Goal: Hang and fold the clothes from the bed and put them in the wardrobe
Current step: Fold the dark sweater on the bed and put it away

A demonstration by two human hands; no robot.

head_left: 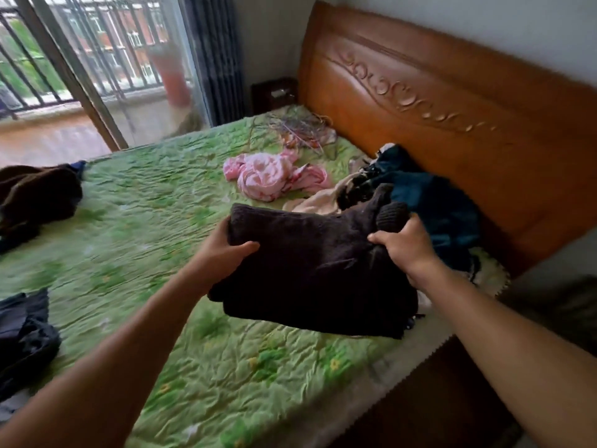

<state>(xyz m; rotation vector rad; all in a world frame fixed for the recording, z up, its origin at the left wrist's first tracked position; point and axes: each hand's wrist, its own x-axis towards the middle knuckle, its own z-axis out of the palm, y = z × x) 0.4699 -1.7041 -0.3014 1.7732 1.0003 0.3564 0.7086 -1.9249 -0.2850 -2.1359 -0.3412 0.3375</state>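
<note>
The bed fills most of the frame, its crinkled green quilt with small yellow flowers running from the lower centre up to the window at upper left. Along the right side stands the carved wooden headboard, slanting from top centre to the right edge.

At centre I hold a folded dark brown sweater lifted just above the quilt, its lower edge hanging free near the bed's right side. My left hand is clamped on the sweater's left edge, thumb on top and fingers underneath. My right hand is clamped on its upper right corner, where a ribbed cuff bunches up beside my knuckles.

Behind the sweater, against the headboard at centre right, lies a heap of dark teal clothing mixed with a cream piece and something black. A dark brown garment lies crumpled at the left edge of the frame, and a dark navy garment lies bunched at lower left, both on the quilt and well apart from my hands. A pink crumpled garment sits above the centre of the frame, just beyond the sweater. Past it, near the headboard's foot at upper centre, is a tangle of thin hangers; I cannot count them.
</note>
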